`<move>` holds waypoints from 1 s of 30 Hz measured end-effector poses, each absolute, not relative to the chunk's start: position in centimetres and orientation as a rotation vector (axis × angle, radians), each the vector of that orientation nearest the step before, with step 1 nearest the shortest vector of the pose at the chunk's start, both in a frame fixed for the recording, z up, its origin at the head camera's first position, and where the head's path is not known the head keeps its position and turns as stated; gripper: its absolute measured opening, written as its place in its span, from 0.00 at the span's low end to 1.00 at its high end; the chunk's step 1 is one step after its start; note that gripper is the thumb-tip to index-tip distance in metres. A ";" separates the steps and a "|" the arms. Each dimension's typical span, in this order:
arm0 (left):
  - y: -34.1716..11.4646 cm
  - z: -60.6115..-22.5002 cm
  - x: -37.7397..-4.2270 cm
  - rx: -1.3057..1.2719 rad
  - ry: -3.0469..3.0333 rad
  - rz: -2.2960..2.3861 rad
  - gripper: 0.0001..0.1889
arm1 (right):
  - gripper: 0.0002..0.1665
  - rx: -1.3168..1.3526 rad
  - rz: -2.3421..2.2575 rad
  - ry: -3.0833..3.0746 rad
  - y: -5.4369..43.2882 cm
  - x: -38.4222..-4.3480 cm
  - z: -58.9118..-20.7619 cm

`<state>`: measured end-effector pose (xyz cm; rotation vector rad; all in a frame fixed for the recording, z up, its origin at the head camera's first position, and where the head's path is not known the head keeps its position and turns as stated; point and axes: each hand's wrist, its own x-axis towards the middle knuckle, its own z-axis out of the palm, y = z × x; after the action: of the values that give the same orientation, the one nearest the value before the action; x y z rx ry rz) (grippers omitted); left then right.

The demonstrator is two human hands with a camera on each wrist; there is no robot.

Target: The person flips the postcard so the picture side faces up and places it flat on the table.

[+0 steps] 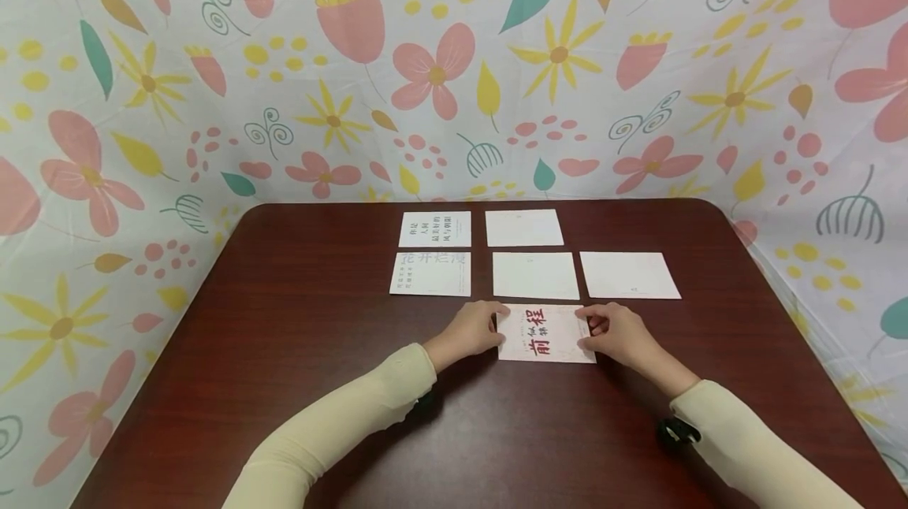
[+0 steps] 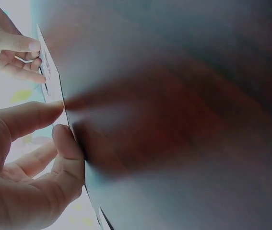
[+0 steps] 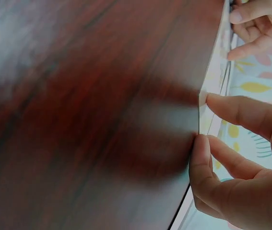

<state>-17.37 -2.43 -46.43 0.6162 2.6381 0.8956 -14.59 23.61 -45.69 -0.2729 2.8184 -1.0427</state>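
A white card with large red characters (image 1: 546, 333) lies before me in the head view, its length running left to right. At its left side my left hand (image 1: 468, 329) holds the edge, thumb near the lower corner and index finger near the upper one. My right hand (image 1: 624, 339) grips the opposite edge in the same way, its other fingers curled under. Seen low in the left wrist view, the left thumb and fingertips (image 2: 61, 106) meet the card's edge close over the table. The right wrist view likewise shows the right thumb (image 3: 222, 106) on the card.
Behind the held card, a row has a card with grey print (image 1: 430, 274), a plain white card (image 1: 535, 276) and another plain one (image 1: 630, 275). Farther back lie a card with dark writing (image 1: 435, 229) and a blank-looking card (image 1: 524, 228). A flowered cloth (image 1: 440, 99) surrounds the dark red table (image 1: 284, 320).
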 end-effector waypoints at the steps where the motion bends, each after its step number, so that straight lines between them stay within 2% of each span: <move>1: -2.4 -46.4 -17.4 0.617 2.642 0.892 0.24 | 0.25 -0.278 -1.030 2.825 23.6 -14.6 -45.7; 12: -2.4 -46.0 -17.5 0.597 2.656 0.950 0.23 | 0.22 -0.341 -1.061 2.866 23.8 -15.2 -45.5; 17: -2.6 -45.1 -18.1 0.560 2.708 1.080 0.19 | 0.20 -0.346 -1.159 2.914 23.7 -16.2 -44.8; 24: -2.7 -44.7 -18.9 0.418 2.702 1.348 0.17 | 0.25 -0.307 -1.242 2.874 23.1 -17.9 -44.3; 30: -2.1 -45.0 -19.6 0.228 2.536 1.584 0.22 | 0.31 -0.221 -1.184 2.805 22.3 -19.3 -44.5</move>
<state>-19.55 -2.12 -45.04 0.2278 2.5360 1.5842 -19.30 22.28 -44.46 -0.2215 2.8048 -1.1844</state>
